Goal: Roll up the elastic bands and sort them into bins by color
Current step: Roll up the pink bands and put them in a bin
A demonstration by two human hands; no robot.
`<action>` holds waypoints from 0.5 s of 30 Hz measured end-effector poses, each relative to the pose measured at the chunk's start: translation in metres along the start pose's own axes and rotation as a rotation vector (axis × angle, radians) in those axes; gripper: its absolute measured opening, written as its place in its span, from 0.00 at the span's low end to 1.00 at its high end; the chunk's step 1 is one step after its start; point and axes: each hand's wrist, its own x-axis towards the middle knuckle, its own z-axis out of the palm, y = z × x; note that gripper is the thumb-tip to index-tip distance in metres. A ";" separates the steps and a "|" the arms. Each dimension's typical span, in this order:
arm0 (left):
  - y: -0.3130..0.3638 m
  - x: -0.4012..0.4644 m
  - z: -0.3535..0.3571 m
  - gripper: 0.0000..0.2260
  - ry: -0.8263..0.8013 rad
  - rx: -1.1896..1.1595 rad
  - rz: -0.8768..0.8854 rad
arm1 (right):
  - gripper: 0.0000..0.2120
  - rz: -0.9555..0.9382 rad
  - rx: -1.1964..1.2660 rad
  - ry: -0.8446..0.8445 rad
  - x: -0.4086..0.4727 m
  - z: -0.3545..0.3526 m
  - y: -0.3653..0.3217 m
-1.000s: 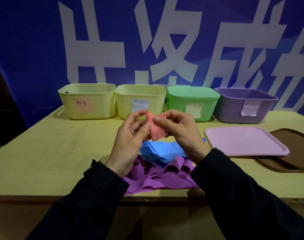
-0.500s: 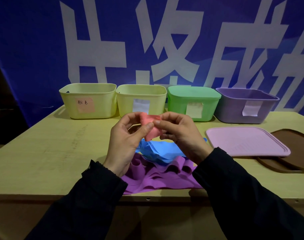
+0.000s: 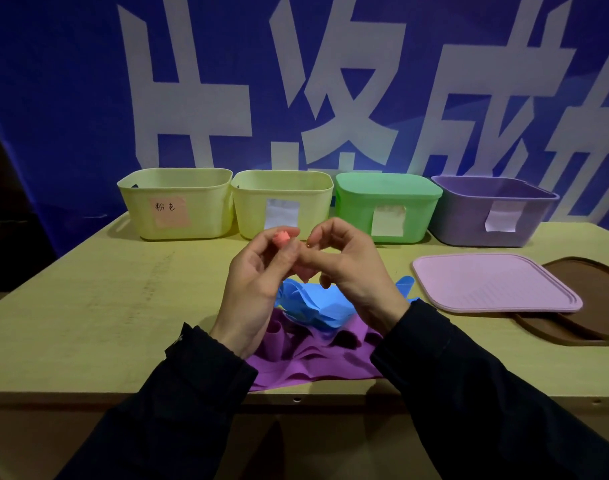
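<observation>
Head view: A person in dark sleeves rolls a pink band (image 3: pixel 283 238) above the counter (image 3: pixel 98 306), the rolling step of the job evidently near its end for this piece. The left hand (image 3: pixel 258 271) pinches the tight pink roll at its fingertips, thumb and forefinger curled on it; the right hand (image 3: pixel 344 261) curls in against it, fingers bent toward the roll, though whether it grips the band's tail is hard to tell. The roll is held in the air, in front of the second yellow bin (image 3: pixel 282 202). The next move probably calls for keeping the coil pinched so it does not spring loose, then carrying it left to the yellow bin with the pink label (image 3: pixel 176 202).

Below the hands lie a blue band (image 3: pixel 310 303) heaped on a purple band (image 3: pixel 306 358), both unrolled. A green bin (image 3: pixel 387 206) with its lid on and an open purple bin (image 3: pixel 493 209) finish the row of four. A pink lid (image 3: pixel 493 282) rests partly on a brown lid (image 3: pixel 594 303) at the right. Behind stands a blue banner (image 3: pixel 71 98) with large white characters; the room to the left is dark.
</observation>
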 end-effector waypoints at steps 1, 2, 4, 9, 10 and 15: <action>0.000 0.000 -0.001 0.12 0.010 -0.013 -0.002 | 0.11 -0.002 -0.009 -0.011 0.000 0.001 0.001; 0.002 0.001 -0.002 0.11 0.020 -0.035 -0.005 | 0.11 -0.002 -0.020 -0.018 0.000 0.001 0.001; 0.004 0.001 -0.003 0.09 0.027 -0.080 -0.018 | 0.07 -0.004 0.010 -0.039 -0.001 0.001 0.001; 0.003 0.005 -0.007 0.09 0.089 -0.042 0.028 | 0.09 0.009 0.013 -0.110 -0.003 0.000 0.004; 0.003 0.005 -0.008 0.10 0.101 -0.024 0.033 | 0.09 0.013 -0.013 -0.110 -0.003 0.002 0.005; 0.003 0.006 -0.006 0.11 0.143 0.053 0.090 | 0.04 -0.035 -0.027 -0.045 -0.006 0.006 0.006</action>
